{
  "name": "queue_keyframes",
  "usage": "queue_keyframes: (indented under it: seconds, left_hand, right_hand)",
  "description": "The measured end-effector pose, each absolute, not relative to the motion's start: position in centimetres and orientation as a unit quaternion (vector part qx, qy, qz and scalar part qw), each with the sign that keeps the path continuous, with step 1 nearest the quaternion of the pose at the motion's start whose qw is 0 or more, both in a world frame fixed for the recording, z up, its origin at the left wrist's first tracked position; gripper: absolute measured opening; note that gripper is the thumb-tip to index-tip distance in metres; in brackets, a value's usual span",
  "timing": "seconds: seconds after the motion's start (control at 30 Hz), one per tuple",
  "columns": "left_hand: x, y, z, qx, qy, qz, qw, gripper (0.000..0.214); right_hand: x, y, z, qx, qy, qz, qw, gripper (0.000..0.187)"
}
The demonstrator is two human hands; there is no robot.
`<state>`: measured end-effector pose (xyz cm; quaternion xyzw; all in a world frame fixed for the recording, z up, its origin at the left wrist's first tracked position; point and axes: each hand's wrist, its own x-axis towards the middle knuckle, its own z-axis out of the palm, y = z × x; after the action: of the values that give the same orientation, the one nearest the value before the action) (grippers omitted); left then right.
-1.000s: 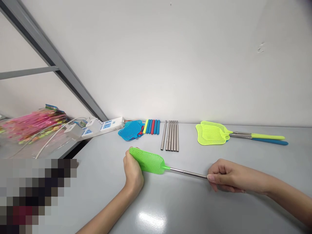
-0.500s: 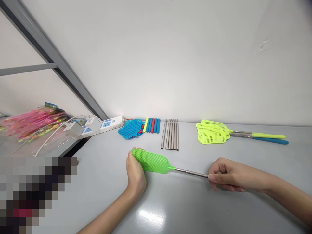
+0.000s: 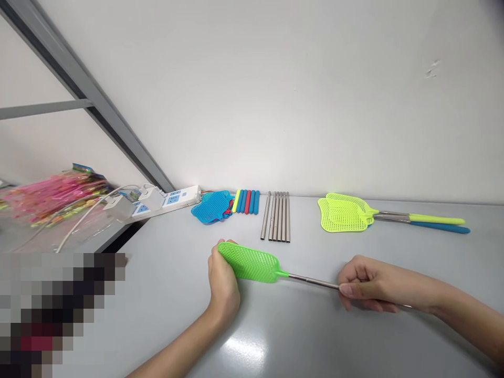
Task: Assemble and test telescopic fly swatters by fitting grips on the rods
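Grey tabletop (image 3: pixel 165 310) (green flyswatter (image 3: pixel 249 262) between hands (image 3: pixel 223 286) (image 3: pixel 372 286))

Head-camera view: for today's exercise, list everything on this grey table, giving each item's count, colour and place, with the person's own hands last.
Table: one, grey, under everything listed
Fly swatters: two, yellow-green heads, yellow and blue handles, back right
Blue swatter heads: a stack, count unclear, red beneath, back centre
Foam grips: about six, blue, yellow, red, back centre
Metal tubes: about six, silver, back centre
Power strip: one, white, back left
Pink packaged items: a heap, far left
Green fly swatter: one, front centre, held
Left hand: around its head
Right hand: pinching its metal shaft
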<state>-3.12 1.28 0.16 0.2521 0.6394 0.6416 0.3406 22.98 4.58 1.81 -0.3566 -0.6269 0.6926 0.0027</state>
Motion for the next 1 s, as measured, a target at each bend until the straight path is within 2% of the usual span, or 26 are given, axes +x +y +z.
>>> queue_keyframes:
  seconds: [0.7,0.9,1.0]
  left_hand:
    - [-2.8,1.0,-0.5,0.255,0.638,0.622,0.377,0.021]
    - [-3.7,1.5,0.2,0.270,0.626,0.548,0.485,0.022]
    - [-4.1,1.9,1.4,0.262,0.589,0.479,0.595,0.035]
  right_hand:
    - [23.0,4.6,1.9,-0.373,-0.615,0.694,0.000,0.034]
    - [23.2,4.9,1.9,-0.380,-0.623,0.684,-0.005,0.036]
    - [23.2,5.2,1.9,-0.386,-0.621,0.682,-0.010,0.037]
